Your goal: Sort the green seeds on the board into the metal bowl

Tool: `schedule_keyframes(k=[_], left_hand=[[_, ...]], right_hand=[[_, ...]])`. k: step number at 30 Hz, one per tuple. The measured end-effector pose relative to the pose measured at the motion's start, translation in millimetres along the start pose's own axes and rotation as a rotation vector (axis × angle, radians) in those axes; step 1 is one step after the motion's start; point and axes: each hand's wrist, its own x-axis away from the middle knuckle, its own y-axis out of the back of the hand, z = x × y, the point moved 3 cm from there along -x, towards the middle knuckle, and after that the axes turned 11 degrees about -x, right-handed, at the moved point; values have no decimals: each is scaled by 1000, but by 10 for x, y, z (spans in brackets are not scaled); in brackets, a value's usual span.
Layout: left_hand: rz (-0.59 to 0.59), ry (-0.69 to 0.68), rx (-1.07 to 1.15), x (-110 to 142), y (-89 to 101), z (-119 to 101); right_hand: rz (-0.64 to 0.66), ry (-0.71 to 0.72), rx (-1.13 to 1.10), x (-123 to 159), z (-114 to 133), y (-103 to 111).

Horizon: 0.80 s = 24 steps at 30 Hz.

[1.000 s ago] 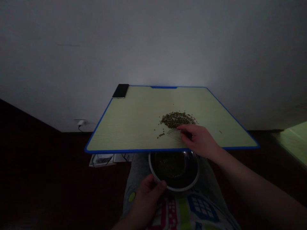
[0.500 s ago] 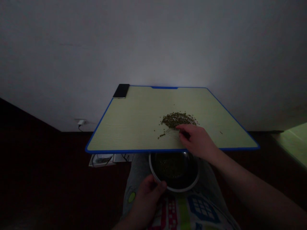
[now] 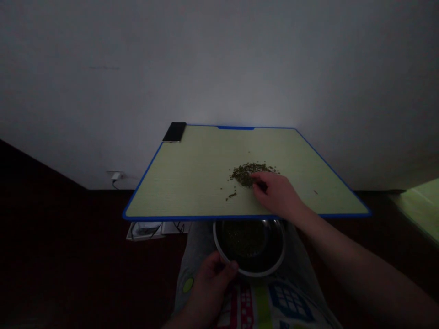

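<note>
My left hand (image 3: 214, 278) grips the near-left rim of a round metal bowl (image 3: 279, 260) with its thumb over the edge. The bowl rests on my lap, partly under the table's front edge, and its dark inside holds small greenish grains. On the pale table, a loose pile of small olive-green beans (image 3: 245, 172), like mung beans, lies spread out. My right hand (image 3: 277, 192) reaches over the table edge, its fingers curled and touching the near-right side of the pile. Whatever sits between those fingertips is hidden. A few stray beans (image 3: 232, 195) lie nearer the front edge.
The pale folding table (image 3: 185, 183) has a blue rim and stands against a wall. A black phone (image 3: 174, 132) lies at its far-left corner. A small dark sliver (image 3: 315, 192) is on the right. A plugged-in charger (image 3: 117, 176) and a white box (image 3: 144, 230) with cables sit low left.
My right hand has moved slightly away from me, onto the pile. Thin streaks near its fingertips are gone. My left hand still holds the bowl's rim.
</note>
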Motion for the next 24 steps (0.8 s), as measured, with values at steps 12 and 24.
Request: schedule_keyframes(k=[12,24], left_hand=[[2,21,31,-24,44,82],[22,-8,60,-24,2,37]], right_hand=[[56,21,-3,-105,90,-128],[2,-22,37,-118,29,-109]])
